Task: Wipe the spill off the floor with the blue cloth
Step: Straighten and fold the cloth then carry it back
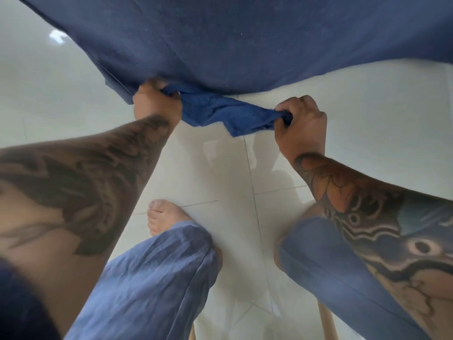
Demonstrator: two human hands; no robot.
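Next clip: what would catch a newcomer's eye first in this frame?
Most striking is the blue cloth, stretched in the air between the left hand and right hand at the frame's centre, above the pale tiled floor. A large dark blue fabric, apparently the person's shirt, fills the top, and a bare foot stands below centre.

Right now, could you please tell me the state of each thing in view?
blue cloth: bunched, stretched between both hands above the floor.
left hand: closed on one end of the cloth.
right hand: closed on the other end.
tiled floor: glossy; no spill clearly visible.
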